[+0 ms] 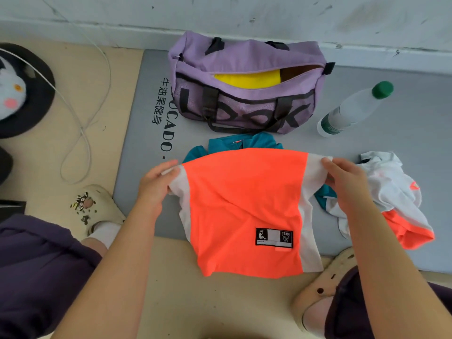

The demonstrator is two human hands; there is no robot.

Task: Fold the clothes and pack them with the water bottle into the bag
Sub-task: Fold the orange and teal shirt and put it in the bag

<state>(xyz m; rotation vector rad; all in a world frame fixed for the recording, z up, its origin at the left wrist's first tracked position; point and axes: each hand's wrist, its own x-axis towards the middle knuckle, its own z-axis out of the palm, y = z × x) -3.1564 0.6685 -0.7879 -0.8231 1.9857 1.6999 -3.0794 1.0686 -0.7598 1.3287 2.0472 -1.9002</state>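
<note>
Nearest the person, the left hand (156, 183) and right hand (347, 184) each pinch a white side panel of the orange shorts (244, 211), holding the top edge taut and level. The garment hangs open and flat over the near edge of the grey mat (403, 133). This grip likely serves to square the shorts before laying them down for the first fold. The black label sits low on the front, near the hem.

Under the held shorts a teal garment (244, 141) lies on the mat, unfolded, with parts showing at the far side and beside the right wrist. At the right hand's outer side a crumpled white and orange garment (396, 196) rests near the mat's near right edge, also unfolded.

Farther out, the water bottle (354, 108), clear with a green cap, lies on its side toward the mat's right part, just beside the bag. The purple bag (247, 84) stands at the mat's far edge against the wall (244, 13), zip open, with something yellow (247, 79) already inside.

The mat is smooth, printed with lettering along its left edge, and lies on a beige floor (85, 99). A thin white cable (80, 128) loops across the floor on the left. The wall is pale and scuffed.
</note>
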